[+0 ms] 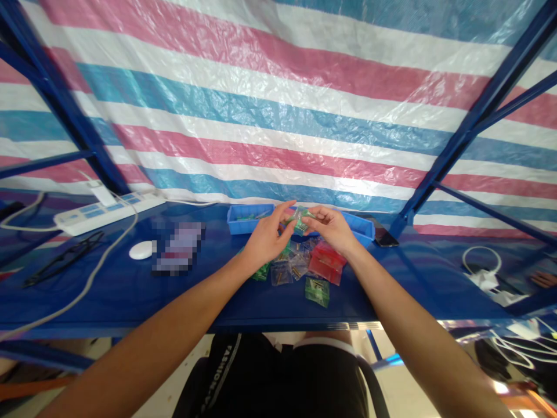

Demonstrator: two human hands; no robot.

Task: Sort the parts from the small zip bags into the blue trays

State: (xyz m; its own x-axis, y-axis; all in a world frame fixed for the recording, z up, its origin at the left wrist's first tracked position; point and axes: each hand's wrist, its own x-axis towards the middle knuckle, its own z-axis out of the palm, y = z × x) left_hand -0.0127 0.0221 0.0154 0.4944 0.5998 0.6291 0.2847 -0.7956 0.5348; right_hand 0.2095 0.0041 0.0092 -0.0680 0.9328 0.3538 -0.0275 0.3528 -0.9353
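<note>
**Two bare hands, close together**

Both arms reach forward and slant inward, the left forearm (187, 305) and right forearm (400, 299) uncovered. Over there the left hand (268, 235) stretches its forefinger out above the thumb, tips apart; its other fingers are mostly hidden. Facing it, just beside, the right hand (334, 228) curls its fingers in, thumb and forefinger pinched.

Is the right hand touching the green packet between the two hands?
Touching: the head view shows the right hand pinching the right side of the green packet.
</note>
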